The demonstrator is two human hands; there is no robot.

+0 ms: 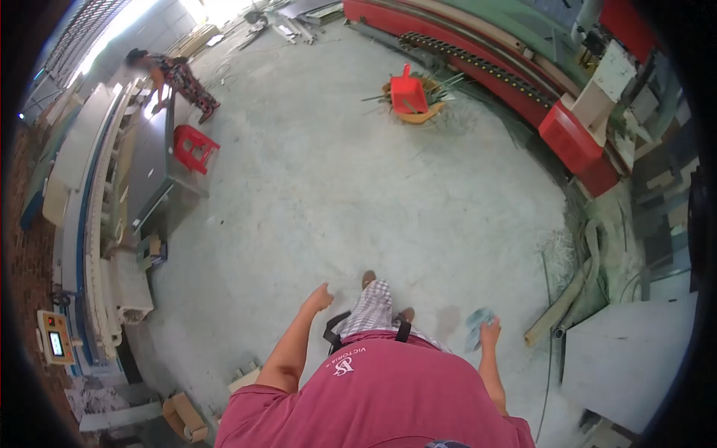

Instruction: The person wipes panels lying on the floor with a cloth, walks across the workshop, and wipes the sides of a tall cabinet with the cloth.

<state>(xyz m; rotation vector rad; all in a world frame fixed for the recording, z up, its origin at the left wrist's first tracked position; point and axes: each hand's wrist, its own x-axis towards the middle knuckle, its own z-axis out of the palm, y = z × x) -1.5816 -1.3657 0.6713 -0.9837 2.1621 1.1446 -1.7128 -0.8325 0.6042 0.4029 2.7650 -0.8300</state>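
My right hand (490, 330) hangs at my side, closed around a crumpled blue-grey cloth (476, 322). On the other side, my left hand (320, 297) is held forward of my hip over the concrete floor (314, 209). Its fingers look loosely curled, and I see nothing in them. Neither hand touches any machine or furniture. My shoes show below the checked trousers, one foot ahead of the other.
A person bends over a grey-topped table (157, 149) at left, near a red stool (196, 148). Ahead are a red dustpan (408, 95) on a container of scraps and a long red machine (478, 67). A hose (567, 299) and a pale panel (627, 358) lie at right.
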